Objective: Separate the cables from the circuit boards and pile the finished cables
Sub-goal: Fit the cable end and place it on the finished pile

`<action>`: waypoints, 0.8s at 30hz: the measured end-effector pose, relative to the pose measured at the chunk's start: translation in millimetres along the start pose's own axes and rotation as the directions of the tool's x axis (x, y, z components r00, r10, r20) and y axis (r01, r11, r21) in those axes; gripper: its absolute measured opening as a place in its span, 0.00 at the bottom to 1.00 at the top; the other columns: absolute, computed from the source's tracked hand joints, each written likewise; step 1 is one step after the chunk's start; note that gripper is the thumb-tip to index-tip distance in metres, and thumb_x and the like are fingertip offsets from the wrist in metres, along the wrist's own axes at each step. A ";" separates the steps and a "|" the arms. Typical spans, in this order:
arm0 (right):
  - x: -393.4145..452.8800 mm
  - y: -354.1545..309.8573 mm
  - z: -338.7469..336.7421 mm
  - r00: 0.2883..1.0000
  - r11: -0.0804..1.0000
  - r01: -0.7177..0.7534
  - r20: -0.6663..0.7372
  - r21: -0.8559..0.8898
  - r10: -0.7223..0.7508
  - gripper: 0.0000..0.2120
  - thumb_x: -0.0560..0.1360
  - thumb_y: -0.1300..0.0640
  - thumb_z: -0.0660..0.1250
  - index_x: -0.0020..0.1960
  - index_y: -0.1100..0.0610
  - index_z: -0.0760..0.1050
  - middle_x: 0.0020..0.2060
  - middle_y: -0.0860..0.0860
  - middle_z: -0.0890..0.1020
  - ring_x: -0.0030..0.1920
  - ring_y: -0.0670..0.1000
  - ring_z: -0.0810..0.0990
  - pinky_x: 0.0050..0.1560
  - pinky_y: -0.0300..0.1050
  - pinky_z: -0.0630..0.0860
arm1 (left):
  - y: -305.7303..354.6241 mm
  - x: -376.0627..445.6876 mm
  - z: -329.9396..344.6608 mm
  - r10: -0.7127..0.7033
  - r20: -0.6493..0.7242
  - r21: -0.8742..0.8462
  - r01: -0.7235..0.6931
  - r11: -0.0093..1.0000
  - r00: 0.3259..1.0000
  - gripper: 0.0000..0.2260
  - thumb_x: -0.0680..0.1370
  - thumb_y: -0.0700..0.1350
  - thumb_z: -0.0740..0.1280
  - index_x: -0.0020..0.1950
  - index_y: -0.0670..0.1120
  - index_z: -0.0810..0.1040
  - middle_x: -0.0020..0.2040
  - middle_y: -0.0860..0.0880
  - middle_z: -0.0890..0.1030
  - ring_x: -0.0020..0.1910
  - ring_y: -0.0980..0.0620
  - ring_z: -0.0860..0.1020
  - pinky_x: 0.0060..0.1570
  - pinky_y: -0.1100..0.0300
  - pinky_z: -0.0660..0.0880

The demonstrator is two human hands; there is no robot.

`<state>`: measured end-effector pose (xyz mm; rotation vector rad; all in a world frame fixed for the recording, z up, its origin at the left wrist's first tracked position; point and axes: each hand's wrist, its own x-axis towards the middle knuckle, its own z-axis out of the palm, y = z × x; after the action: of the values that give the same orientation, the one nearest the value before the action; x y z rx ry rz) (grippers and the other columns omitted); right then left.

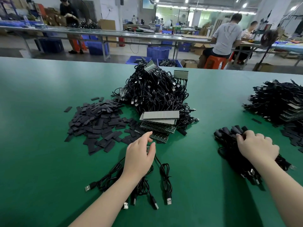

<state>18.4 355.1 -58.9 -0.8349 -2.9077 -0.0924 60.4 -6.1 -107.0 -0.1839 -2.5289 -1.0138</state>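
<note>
Centrally, low in the frame, the left hand [140, 155] is laid over a small circuit board [148, 148], its fingers curled loosely round the board's edge, so the grip is a light hold on the board. From under this hand several black cables [144, 185] with USB plugs are fanned out toward the bottom of the frame on the green tabletop [41, 161]. At lower right, the right hand [257, 147] is pressed down with bent fingers onto a bundle of finished cables [229, 136]; whether the bundle is gripped or only pressed cannot be told. Just above the left hand a stack of circuit boards [157, 126] is seen, with a large tangled heap of cables [155, 90] behind it. Black sleeve pieces [96, 123] are scattered at centre left. Another heap of cables and boards [278, 102] is piled at the right edge.
</note>
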 end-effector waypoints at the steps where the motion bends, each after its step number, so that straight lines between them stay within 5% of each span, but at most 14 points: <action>1: 2.3 1.0 0.2 1.000 1.000 -0.002 0.013 0.017 0.002 0.26 0.82 0.38 0.48 0.68 0.54 0.70 0.65 0.60 0.75 0.65 0.62 0.71 0.59 0.55 0.69 | -0.1 0.2 0.2 -0.009 0.006 0.005 0.009 1.000 1.000 0.18 0.81 0.50 0.60 0.71 0.52 0.68 0.52 0.62 0.75 0.45 0.69 0.71 0.59 0.59 0.63; 5: 8.0 -0.1 -7.4 0.992 0.999 -0.045 0.120 -0.017 0.047 0.28 0.82 0.37 0.48 0.71 0.55 0.66 0.69 0.61 0.71 0.69 0.63 0.68 0.64 0.56 0.66 | -1.2 1.1 1.2 -0.030 0.039 0.048 0.028 0.998 0.999 0.16 0.81 0.49 0.60 0.69 0.53 0.71 0.53 0.61 0.76 0.46 0.62 0.73 0.60 0.57 0.65; 8: 5.0 -15.4 -17.5 0.998 0.995 -0.062 -0.018 -0.079 0.061 0.29 0.81 0.36 0.50 0.68 0.57 0.71 0.68 0.62 0.72 0.69 0.65 0.66 0.65 0.55 0.65 | -1.2 2.3 2.1 -0.037 0.059 0.064 0.034 0.997 0.998 0.15 0.81 0.49 0.60 0.68 0.53 0.73 0.54 0.60 0.77 0.52 0.59 0.75 0.61 0.57 0.65; 11: -8.0 -50.1 -29.8 0.954 0.986 0.157 -0.269 0.061 -0.135 0.26 0.79 0.40 0.60 0.67 0.59 0.73 0.67 0.63 0.73 0.71 0.65 0.65 0.67 0.57 0.65 | -1.4 3.0 3.0 -0.039 0.069 0.071 0.034 0.997 0.997 0.15 0.81 0.50 0.60 0.67 0.54 0.73 0.55 0.60 0.77 0.55 0.59 0.75 0.61 0.59 0.64; 13: -21.2 -82.2 -40.3 0.894 0.907 0.384 -0.315 0.174 -0.318 0.23 0.78 0.44 0.64 0.67 0.58 0.75 0.65 0.62 0.76 0.68 0.63 0.70 0.67 0.57 0.67 | -1.3 3.2 2.8 -0.042 0.070 0.065 0.037 0.997 0.997 0.15 0.81 0.49 0.59 0.67 0.54 0.74 0.54 0.60 0.78 0.52 0.60 0.75 0.59 0.60 0.65; 15: -38.3 -116.0 -49.7 0.839 0.798 0.537 -0.267 0.273 -0.473 0.20 0.79 0.45 0.65 0.66 0.55 0.76 0.60 0.57 0.80 0.62 0.60 0.76 0.61 0.54 0.72 | -2.0 3.4 2.0 -0.075 0.057 0.015 0.074 0.997 0.996 0.14 0.82 0.48 0.58 0.66 0.54 0.75 0.52 0.60 0.78 0.41 0.62 0.73 0.52 0.61 0.70; 17: -58.6 -146.5 -54.8 0.820 0.734 0.545 -0.074 0.405 -0.568 0.18 0.78 0.44 0.65 0.63 0.52 0.75 0.55 0.52 0.82 0.55 0.57 0.80 0.52 0.49 0.76 | -4.4 4.0 0.8 -0.163 0.054 -0.079 0.166 0.983 0.985 0.13 0.83 0.47 0.57 0.65 0.55 0.75 0.52 0.60 0.79 0.35 0.62 0.73 0.41 0.64 0.70; 20: -91.1 -177.1 -45.9 0.841 0.785 0.424 0.127 0.451 -0.527 0.19 0.77 0.41 0.66 0.57 0.55 0.70 0.52 0.54 0.81 0.51 0.57 0.80 0.46 0.47 0.73 | -7.7 4.6 -0.4 -0.291 0.039 -0.193 0.293 0.936 0.956 0.13 0.83 0.46 0.54 0.64 0.57 0.73 0.51 0.62 0.78 0.38 0.60 0.75 0.36 0.65 0.68; 24: -133.3 -190.1 -21.3 0.894 0.852 0.383 0.090 0.357 -0.439 0.20 0.78 0.41 0.65 0.51 0.55 0.61 0.55 0.56 0.79 0.56 0.61 0.80 0.44 0.49 0.69 | -8.1 5.0 -0.5 -0.323 0.008 -0.243 0.315 0.917 0.946 0.13 0.83 0.45 0.54 0.63 0.56 0.73 0.50 0.62 0.77 0.41 0.58 0.76 0.38 0.64 0.69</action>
<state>31.5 122.4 -59.8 -0.1599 -3.0780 0.4427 53.8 -12.5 -109.7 0.1852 -2.4487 -1.4388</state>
